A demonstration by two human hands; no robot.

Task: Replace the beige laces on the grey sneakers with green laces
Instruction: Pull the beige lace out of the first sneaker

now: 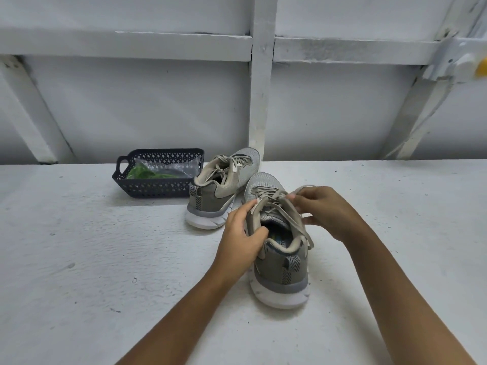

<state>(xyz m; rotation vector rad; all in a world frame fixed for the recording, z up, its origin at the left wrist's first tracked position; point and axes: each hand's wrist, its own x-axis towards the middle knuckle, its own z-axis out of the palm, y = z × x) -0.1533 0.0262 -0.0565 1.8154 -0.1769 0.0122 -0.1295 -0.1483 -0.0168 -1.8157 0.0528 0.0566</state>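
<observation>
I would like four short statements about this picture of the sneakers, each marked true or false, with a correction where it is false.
1. The right hand pinches a beige lace of the near sneaker. True.
2. The left hand hangs free and touches nothing. False: it grips the near sneaker at the side of its opening.
3. The green laces are threaded in the far sneaker. False: they lie in a clear bag inside the dark basket; the far sneaker has beige laces.
4. The dark basket stands to the left of the far sneaker. True.
</observation>
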